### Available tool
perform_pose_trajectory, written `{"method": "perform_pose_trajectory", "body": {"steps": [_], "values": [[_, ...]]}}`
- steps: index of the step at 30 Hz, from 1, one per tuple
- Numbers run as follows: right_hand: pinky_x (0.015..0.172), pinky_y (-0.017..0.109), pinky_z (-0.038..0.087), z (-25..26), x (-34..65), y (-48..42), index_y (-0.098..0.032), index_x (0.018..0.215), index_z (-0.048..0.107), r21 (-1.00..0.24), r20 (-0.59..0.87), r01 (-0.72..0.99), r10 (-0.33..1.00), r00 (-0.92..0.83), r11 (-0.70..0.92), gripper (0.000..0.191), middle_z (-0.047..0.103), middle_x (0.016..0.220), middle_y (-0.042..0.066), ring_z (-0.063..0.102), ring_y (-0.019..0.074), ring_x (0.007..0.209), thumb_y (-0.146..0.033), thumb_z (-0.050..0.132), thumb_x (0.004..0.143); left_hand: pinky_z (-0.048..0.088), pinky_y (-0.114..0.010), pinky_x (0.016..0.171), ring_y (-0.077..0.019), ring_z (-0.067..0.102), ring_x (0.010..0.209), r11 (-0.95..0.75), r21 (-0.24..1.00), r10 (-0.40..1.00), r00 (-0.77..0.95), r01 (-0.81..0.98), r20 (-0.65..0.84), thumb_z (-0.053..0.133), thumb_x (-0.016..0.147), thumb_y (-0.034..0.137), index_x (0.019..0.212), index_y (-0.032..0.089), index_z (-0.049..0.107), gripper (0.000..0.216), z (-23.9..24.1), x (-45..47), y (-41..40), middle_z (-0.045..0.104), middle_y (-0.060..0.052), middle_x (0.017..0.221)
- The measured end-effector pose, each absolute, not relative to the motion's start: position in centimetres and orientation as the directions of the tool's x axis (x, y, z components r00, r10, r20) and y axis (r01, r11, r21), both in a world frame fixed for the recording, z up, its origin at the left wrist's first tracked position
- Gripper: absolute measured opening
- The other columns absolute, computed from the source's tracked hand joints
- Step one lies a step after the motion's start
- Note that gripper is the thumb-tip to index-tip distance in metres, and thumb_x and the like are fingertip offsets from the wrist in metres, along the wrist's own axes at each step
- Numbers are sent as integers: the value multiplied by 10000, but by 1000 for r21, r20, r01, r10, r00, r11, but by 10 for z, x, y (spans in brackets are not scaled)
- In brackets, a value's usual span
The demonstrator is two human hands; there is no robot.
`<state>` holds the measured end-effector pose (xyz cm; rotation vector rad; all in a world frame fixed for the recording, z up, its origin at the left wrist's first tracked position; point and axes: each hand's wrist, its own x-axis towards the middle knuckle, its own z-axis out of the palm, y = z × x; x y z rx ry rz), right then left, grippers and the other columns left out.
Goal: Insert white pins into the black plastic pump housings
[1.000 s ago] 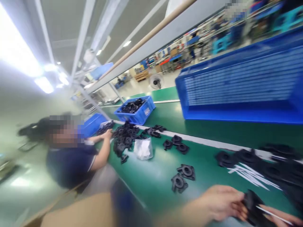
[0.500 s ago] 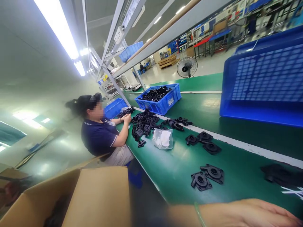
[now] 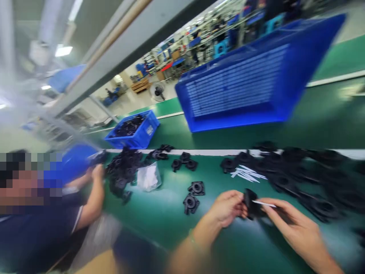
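My left hand (image 3: pixel 229 208) is closed on the edge of a black plastic housing (image 3: pixel 250 204), held upright above the green bench. In my right hand (image 3: pixel 295 224) a thin white strip (image 3: pixel 265 204) is pinched between thumb and fingers, its tip at the face of the housing. What the strip touches inside the housing is too blurred to tell. Behind my hands lies a loose bunch of white strips (image 3: pixel 248 174). Two black housings (image 3: pixel 196 188) rest on the bench left of my left hand.
Many black housings (image 3: pixel 322 205) spread across the right side. A large blue crate (image 3: pixel 239 83) stands tilted at the back. Further left are a blue bin of black parts (image 3: pixel 146 133), a plastic bag (image 3: pixel 148 177), a heap of housings (image 3: pixel 122 167) and a seated co-worker (image 3: pixel 42 236).
The view has swung to the right. Both my hands now show, holding a housing and a white strip; earlier only one blurred hand showed at the bottom right.
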<state>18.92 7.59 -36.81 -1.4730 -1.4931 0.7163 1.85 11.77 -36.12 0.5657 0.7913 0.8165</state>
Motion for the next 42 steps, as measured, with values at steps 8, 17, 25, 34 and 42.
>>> {"method": "perform_pose_trajectory", "body": {"steps": [8,17,25,34,42], "values": [[682,269,520,-353,180,77,-215,860,640,-942,222,273,972,78,194,215,667,816,29,623,170,722,-410,552,848,393,-158,478,-56,484,504,557,715,810,464,-422,-358,713,723,412,789,121,552,339,-350,21,111,524,23,614],[654,246,491,-351,182,75,-211,835,625,-944,252,232,966,51,234,136,645,765,11,601,146,686,-318,544,856,372,-165,498,-56,451,537,487,794,838,452,-365,-306,695,742,431,839,117,580,348,-346,20,109,526,13,658],[656,250,474,-357,182,71,-212,846,621,-924,301,254,953,21,286,108,647,764,11,597,141,687,-260,528,871,366,-173,502,-63,446,546,475,806,845,439,-353,-306,695,737,444,810,126,552,356,-342,21,108,515,14,650],[665,266,468,-354,181,71,-213,864,604,-904,318,298,948,-16,308,124,632,783,17,586,145,706,-266,496,892,397,-176,535,-64,474,553,455,812,847,460,-367,-267,666,779,386,844,122,554,294,-343,21,108,530,9,662],[691,291,506,-356,186,76,-201,937,588,-957,194,242,972,133,158,208,661,845,53,612,167,729,-378,497,875,416,-227,639,-113,507,676,-131,991,991,-6,-4,131,566,845,326,933,172,561,177,-330,-11,115,551,-9,762]]}}
